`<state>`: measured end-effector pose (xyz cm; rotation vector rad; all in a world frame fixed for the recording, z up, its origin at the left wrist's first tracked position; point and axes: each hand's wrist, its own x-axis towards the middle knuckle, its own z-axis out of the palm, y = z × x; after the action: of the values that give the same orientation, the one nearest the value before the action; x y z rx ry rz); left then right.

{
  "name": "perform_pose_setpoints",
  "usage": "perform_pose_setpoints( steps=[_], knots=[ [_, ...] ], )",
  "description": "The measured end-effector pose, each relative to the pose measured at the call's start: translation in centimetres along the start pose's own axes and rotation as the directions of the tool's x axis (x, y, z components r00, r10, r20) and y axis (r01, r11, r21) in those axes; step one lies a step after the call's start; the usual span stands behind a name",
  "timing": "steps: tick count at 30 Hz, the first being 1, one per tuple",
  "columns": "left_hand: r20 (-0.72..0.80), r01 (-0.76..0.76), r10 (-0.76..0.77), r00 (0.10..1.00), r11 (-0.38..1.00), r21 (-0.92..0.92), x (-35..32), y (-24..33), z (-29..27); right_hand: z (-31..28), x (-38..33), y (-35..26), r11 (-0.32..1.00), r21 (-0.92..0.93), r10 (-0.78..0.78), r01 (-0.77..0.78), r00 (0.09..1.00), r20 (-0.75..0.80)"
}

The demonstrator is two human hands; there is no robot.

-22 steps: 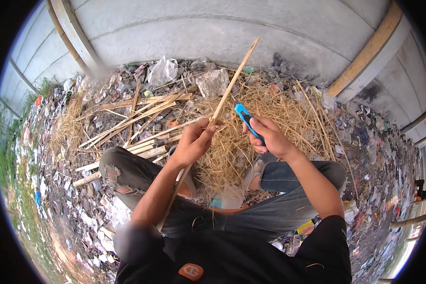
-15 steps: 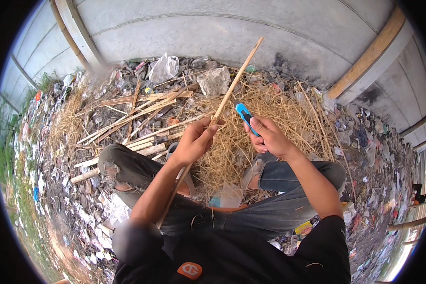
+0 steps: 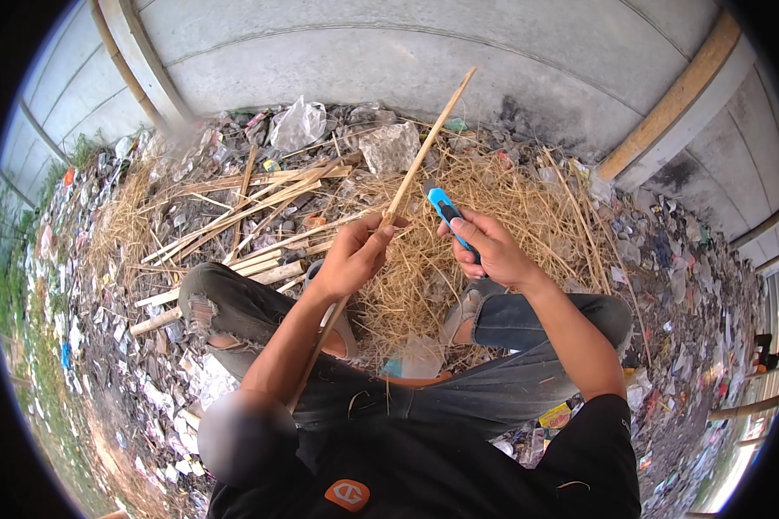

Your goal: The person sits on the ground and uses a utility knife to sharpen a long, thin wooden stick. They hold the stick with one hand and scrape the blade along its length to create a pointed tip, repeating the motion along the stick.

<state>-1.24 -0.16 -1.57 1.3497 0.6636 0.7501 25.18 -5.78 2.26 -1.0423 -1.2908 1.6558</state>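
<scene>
Bamboo stick [image 3: 424,151]: you held this long, thin strip in your left hand [image 3: 355,255], fingers wrapped tight around it near its middle. It ran diagonally from the upper centre of the frame, where its tip stood against the grey concrete wall [image 3: 459,60], down past your left forearm toward the lower centre.

Your right hand [image 3: 489,251] was closed on a blue utility knife [image 3: 448,212], just right of the stick at centre frame. The knife's tip pointed up and left, close to the stick; whether it touched could not be told. Your two hands were near each other but apart.

A heap of dry shavings [image 3: 424,268] lay below both hands. A bundle of split bamboo strips [image 3: 251,216] lay at left of centre. Clear plastic bags [image 3: 299,125] sat among the litter at upper centre.
</scene>
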Motion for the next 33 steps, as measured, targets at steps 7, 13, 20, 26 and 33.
perform_pose_setpoints(
  steps=[7,13,20,26,33],
  knots=[
    [-0.005,0.011,-0.011,1.0,1.0,-0.02,0.0,-0.1,0.0,-0.2,-0.2,-0.1,0.998,-0.063,0.023,-0.024,1.0,-0.015],
    [-0.009,0.009,-0.009,1.0,1.0,-0.009,0.1,-0.2,0.1,-0.2,-0.4,0.3,0.999,-0.04,0.006,-0.005,1.0,0.03],
    [-0.009,0.014,-0.014,1.0,0.999,-0.029,0.2,-0.4,0.0,-0.4,-0.4,-0.1,0.993,0.112,0.019,-0.02,1.0,0.013],
    [-0.006,0.019,-0.019,1.0,0.999,-0.035,0.2,-0.4,0.1,-0.5,-0.5,0.0,1.0,0.007,0.015,-0.015,0.999,0.039],
    [-0.024,0.015,-0.015,1.0,1.0,0.005,0.1,-0.9,0.6,0.0,-0.4,0.2,0.944,-0.311,-0.143,0.112,0.987,-0.078]
  ],
)
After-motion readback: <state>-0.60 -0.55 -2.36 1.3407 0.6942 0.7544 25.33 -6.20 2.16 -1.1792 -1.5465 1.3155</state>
